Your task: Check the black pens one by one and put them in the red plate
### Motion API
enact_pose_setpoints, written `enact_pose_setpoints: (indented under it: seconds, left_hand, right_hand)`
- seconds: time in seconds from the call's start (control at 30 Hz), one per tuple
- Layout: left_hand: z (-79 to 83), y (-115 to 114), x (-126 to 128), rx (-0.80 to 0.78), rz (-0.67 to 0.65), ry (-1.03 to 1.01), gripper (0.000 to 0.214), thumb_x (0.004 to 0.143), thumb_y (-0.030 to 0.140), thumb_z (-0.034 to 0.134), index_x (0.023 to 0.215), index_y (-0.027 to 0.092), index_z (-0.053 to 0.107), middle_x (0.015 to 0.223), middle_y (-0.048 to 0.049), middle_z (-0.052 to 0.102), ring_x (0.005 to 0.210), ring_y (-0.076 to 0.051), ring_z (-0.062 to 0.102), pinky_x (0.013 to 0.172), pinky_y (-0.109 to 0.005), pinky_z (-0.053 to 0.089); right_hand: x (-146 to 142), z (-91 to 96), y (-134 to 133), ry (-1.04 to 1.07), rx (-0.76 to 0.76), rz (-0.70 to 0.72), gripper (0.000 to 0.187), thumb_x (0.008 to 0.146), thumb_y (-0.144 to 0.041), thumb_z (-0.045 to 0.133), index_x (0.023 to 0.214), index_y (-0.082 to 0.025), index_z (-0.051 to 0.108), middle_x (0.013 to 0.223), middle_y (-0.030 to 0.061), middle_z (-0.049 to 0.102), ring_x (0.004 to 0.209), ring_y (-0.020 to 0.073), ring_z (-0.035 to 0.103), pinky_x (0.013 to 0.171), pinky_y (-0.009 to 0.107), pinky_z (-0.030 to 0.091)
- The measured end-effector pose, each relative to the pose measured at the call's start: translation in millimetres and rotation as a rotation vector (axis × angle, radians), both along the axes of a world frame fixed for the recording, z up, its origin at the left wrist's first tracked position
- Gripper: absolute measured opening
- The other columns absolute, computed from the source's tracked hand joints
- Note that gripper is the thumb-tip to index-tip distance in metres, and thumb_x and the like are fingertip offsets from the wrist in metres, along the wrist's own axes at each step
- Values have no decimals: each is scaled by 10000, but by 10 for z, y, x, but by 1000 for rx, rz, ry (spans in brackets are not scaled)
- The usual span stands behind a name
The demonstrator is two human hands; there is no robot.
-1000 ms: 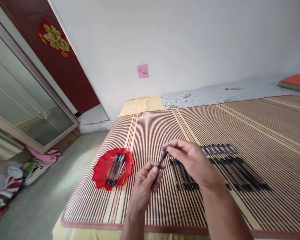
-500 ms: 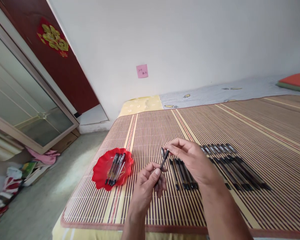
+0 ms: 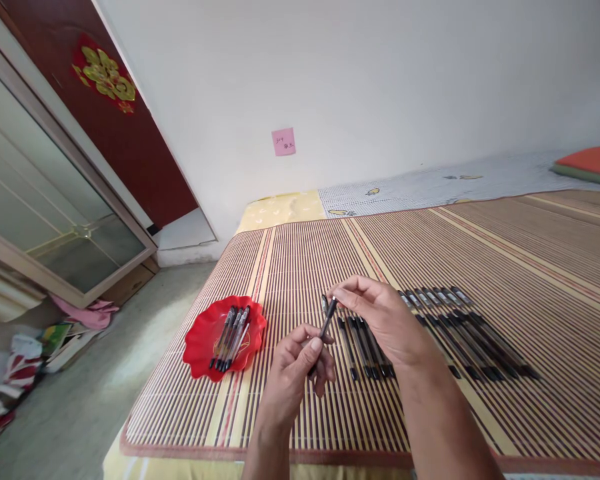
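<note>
A black pen (image 3: 326,325) is held tilted above the striped bamboo mat (image 3: 300,267). My left hand (image 3: 296,373) is closed round its lower barrel. My right hand (image 3: 380,319) pinches its upper end between thumb and fingers. Under and to the right of my right hand lies a row of several black pens (image 3: 460,333) on the mat. To the left sits a red scalloped plate (image 3: 200,333) with several black pens (image 3: 231,329) lying in it.
The mat covers a bed against a white wall with a pink note (image 3: 283,141). An orange cushion (image 3: 593,161) lies at the far right. Left of the bed are bare floor, a glass cabinet (image 3: 45,200), a dark red door and clutter (image 3: 30,347).
My right hand's fingers have slid up to the pen's top end and my left hand has dropped slightly lower on the barrel. The plate and the row of pens have not moved.
</note>
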State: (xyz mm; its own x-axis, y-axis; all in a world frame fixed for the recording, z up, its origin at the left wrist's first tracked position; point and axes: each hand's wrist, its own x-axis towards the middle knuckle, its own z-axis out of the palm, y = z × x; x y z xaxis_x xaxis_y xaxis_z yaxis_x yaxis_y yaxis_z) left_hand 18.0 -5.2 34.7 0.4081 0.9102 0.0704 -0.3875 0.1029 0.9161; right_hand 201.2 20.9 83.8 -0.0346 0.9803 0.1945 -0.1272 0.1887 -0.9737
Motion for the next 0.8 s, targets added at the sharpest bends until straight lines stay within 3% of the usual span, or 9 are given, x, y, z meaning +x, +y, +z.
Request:
enact_pose_setpoints:
  seconds: [0.17, 0.47, 0.67, 0.8]
  left_hand:
    - [-5, -9, -2, 9, -1, 0, 280, 960, 428, 696, 971, 152, 650, 621, -12, 681, 410, -59, 486, 390, -144, 350]
    - [-49, 7, 23, 13, -42, -21, 299, 909, 369, 774, 936, 181, 543, 662, -22, 734, 418, -62, 522, 416, -142, 370]
    - [-60, 13, 38, 24, -58, -18, 297, 922, 369, 758, 936, 193, 519, 642, -14, 730, 374, -55, 487, 385, -139, 307]
    - [-57, -1, 21, 33, -65, 2, 267, 936, 383, 738, 967, 185, 562, 649, -21, 731, 382, -65, 508, 390, -153, 298]
  right_hand:
    - [2, 5, 6, 3, 31, 36, 268, 954, -477, 669, 1014, -239, 776, 1038, 37, 732, 999, 185, 635, 929, 327, 459]
    - [-1, 11, 10, -50, -2, 4, 305, 851, -509, 783, 886, -209, 743, 846, 8, 698, 827, 168, 613, 810, 310, 479]
    - [2, 34, -4, -94, 61, 71, 316, 952, -510, 651, 992, -225, 782, 1034, 55, 762, 1027, 203, 674, 971, 348, 477]
    - [16, 29, -4, -117, 36, 62, 293, 912, -487, 692, 950, -213, 789, 948, 47, 768, 948, 202, 688, 906, 348, 504]
